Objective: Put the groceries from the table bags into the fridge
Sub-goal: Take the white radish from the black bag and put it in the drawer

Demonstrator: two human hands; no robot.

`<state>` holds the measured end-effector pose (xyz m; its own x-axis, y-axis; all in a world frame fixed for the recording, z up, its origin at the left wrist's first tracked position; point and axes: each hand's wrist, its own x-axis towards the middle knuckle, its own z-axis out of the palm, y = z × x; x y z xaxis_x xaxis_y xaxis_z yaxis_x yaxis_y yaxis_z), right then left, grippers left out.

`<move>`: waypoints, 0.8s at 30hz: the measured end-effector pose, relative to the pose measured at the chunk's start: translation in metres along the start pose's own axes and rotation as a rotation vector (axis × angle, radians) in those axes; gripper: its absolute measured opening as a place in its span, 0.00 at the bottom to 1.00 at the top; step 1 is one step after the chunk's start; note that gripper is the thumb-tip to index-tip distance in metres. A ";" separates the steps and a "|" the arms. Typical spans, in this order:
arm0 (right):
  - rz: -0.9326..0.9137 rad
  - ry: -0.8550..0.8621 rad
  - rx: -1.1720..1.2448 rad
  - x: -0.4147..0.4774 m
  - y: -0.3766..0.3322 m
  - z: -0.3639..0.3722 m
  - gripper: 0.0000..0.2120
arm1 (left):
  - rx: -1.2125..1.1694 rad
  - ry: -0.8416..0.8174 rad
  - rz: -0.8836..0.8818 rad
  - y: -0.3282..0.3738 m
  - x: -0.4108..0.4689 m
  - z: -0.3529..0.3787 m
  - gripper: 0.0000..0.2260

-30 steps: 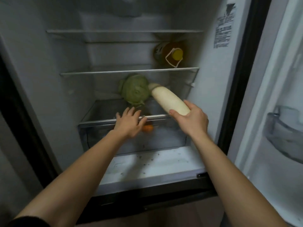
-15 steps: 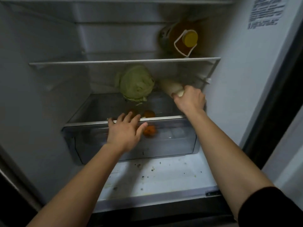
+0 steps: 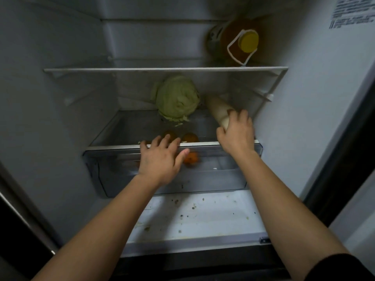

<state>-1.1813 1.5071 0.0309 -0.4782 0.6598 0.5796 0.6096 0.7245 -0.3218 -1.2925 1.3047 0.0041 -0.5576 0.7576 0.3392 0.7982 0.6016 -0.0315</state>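
The fridge stands open in front of me. A long white radish (image 3: 218, 110) lies on the glass shelf above the crisper drawer (image 3: 223, 173), pointing toward the back, and my right hand (image 3: 236, 132) is closed around its near end. A green cabbage (image 3: 177, 98) sits just left of the radish on the same shelf. My left hand (image 3: 160, 159) rests flat with spread fingers on the drawer's front rim and holds nothing. Orange fruits (image 3: 190, 158) show inside the clear drawer.
A bottle of amber oil with a yellow cap (image 3: 239, 42) lies on the shelf above (image 3: 162, 69), at the right. The white ledge (image 3: 198, 216) below the drawer carries crumbs. The fridge's right wall is close to my right hand.
My right hand has pushed the radish deeper onto the shelf beside the cabbage. My view has come closer to the fridge. The left hand stays on the drawer rim.
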 end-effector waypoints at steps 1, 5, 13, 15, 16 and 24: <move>0.051 0.020 0.082 -0.004 0.001 0.000 0.26 | 0.002 0.003 0.001 0.000 0.000 0.000 0.31; 0.044 0.028 0.163 -0.021 0.004 0.000 0.29 | 0.010 0.009 -0.008 0.001 -0.001 0.000 0.31; -0.108 0.001 0.045 -0.089 0.023 -0.004 0.30 | -0.054 0.078 -0.032 0.006 -0.021 0.000 0.29; -0.134 -0.029 0.022 -0.109 0.026 -0.007 0.30 | -0.075 0.094 -0.062 0.009 -0.041 0.003 0.31; -0.132 -0.048 0.033 -0.119 0.027 -0.007 0.29 | -0.090 0.099 -0.079 0.012 -0.054 0.005 0.31; -0.147 -0.102 0.222 -0.179 -0.003 -0.005 0.32 | -0.105 0.239 -0.255 0.022 -0.156 0.008 0.28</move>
<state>-1.0940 1.3861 -0.0678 -0.6192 0.5533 0.5572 0.3809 0.8321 -0.4030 -1.1901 1.2016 -0.0574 -0.6827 0.4982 0.5345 0.6661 0.7251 0.1749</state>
